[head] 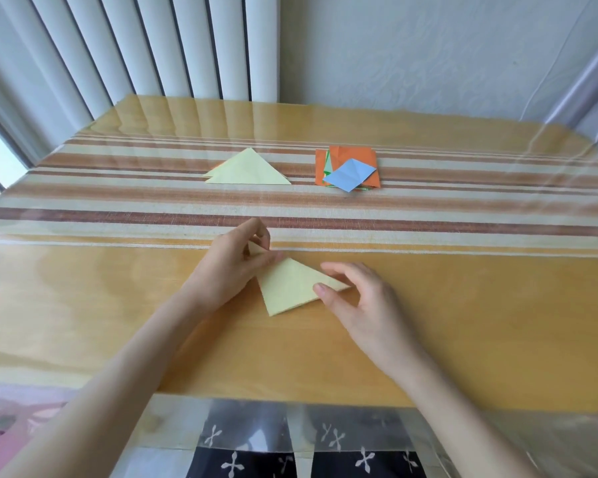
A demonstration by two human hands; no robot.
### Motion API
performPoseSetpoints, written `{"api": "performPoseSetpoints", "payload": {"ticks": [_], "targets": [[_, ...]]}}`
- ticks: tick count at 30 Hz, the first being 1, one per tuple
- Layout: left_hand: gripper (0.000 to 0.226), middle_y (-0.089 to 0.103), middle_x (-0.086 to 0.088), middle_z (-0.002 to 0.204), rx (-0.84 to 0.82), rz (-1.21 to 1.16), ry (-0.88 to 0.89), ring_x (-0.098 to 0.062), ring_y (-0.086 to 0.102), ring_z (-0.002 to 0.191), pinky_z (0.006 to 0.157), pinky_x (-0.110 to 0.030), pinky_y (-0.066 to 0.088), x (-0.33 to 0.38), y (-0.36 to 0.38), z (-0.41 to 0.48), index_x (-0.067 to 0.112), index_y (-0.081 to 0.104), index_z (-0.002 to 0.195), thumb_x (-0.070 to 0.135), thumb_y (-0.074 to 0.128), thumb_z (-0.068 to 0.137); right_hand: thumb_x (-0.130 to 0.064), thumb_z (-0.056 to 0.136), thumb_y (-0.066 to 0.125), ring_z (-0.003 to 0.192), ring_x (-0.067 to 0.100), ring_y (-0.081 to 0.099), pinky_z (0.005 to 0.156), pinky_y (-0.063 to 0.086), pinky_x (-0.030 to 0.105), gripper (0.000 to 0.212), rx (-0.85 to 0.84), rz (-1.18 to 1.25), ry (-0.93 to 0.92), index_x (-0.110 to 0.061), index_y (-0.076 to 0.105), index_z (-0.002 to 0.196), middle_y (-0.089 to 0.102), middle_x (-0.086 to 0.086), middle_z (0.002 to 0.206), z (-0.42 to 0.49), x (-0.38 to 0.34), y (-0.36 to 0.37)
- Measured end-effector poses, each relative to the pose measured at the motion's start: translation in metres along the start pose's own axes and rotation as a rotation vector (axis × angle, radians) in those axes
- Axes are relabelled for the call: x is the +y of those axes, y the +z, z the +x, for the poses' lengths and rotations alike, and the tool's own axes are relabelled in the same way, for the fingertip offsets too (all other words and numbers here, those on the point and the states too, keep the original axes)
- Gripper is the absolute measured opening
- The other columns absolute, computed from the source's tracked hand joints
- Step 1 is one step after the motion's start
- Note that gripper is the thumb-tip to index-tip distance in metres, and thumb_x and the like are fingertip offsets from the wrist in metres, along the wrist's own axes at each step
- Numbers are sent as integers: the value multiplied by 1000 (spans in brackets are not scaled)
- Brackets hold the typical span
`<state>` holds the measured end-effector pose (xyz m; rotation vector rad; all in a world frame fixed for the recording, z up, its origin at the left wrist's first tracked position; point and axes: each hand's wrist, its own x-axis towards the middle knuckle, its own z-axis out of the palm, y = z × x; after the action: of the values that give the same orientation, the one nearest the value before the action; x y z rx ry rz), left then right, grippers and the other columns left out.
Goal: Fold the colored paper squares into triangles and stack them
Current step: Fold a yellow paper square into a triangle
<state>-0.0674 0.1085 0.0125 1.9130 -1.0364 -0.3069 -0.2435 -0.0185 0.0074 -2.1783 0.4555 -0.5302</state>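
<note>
Done: triangle stack, far, left of centre.
Now: my left hand and right hand each pinch the yellow triangle, near centre.
Left: I judge the square pile, far right, unfolded.

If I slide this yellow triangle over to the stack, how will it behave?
Probably light and floppy: the triangle is thin folded paper, its corner bending up in the left hand. It likely slides easily on the glossy table cover.
</note>
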Motion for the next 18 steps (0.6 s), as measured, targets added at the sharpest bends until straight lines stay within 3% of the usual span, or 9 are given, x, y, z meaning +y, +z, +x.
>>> {"api": "performPoseSetpoints", "payload": {"ticks": [2, 3, 5, 8, 11, 16, 18], "targets": [[29, 52, 9, 57, 53, -239, -35, -9, 40, 52, 48, -21, 29, 8, -1, -7, 15, 45, 75, 19, 72, 84, -29, 89, 66, 93, -1, 57, 81, 41, 10, 17, 5, 110, 133, -23, 66, 105, 65, -13, 96, 12, -7, 2], [29, 55, 6, 59, 92, -331, -56, -13, 45, 55, 50, -24, 32, 11, -3, -9, 16, 46, 74, 21, 74, 82, -28, 90, 66, 83, 3, 58, 75, 42, 17, 9, -6, 174, 171, -20, 67, 94, 67, -8, 87, 17, -11, 2], [29, 60, -6, 63, 145, -431, -109, -21, 54, 62, 57, -31, 45, 14, -6, -12, 24, 52, 69, 29, 79, 76, -22, 91, 65, 70, 7, 53, 67, 39, 23, 14, -17, 305, 198, -12, 70, 84, 64, -1, 73, 26, -14, 0], [22, 62, -18, 68, 146, -527, -194, -27, 64, 68, 67, -37, 57, 15, -12, -17, 23, 56, 69, 30, 76, 72, -18, 91, 64, 72, 2, 60, 72, 43, 13, 13, -74, 423, 212, -16, 73, 82, 70, -8, 76, 34, -16, -4], [24, 68, -13, 69, 115, -542, -292, -23, 67, 67, 65, -30, 59, 16, -19, -17, 9, 55, 74, 26, 71, 72, -15, 90, 65, 78, 3, 66, 76, 45, 11, 11, -67, 467, 248, -16, 75, 85, 74, -6, 81, 40, -16, -4], [20, 72, -8, 72, 14, -480, -391, -14, 69, 65, 59, -23, 55, 12, -38, -12, 4, 62, 77, 20, 72, 75, -10, 88, 66, 67, -3, 65, 63, 45, 9, 11, -68, 513, 316, -12, 75, 83, 73, -8, 74, 54, -15, -9], [15, 74, -4, 72, 106, -367, -384, -12, 70, 66, 62, -25, 53, 4, -52, -8, 3, 63, 78, 15, 72, 81, -10, 89, 66, 76, 1, 67, 70, 47, 12, 11, -107, 447, 273, -14, 75, 84, 75, -5, 80, 60, -14, -13]]}}
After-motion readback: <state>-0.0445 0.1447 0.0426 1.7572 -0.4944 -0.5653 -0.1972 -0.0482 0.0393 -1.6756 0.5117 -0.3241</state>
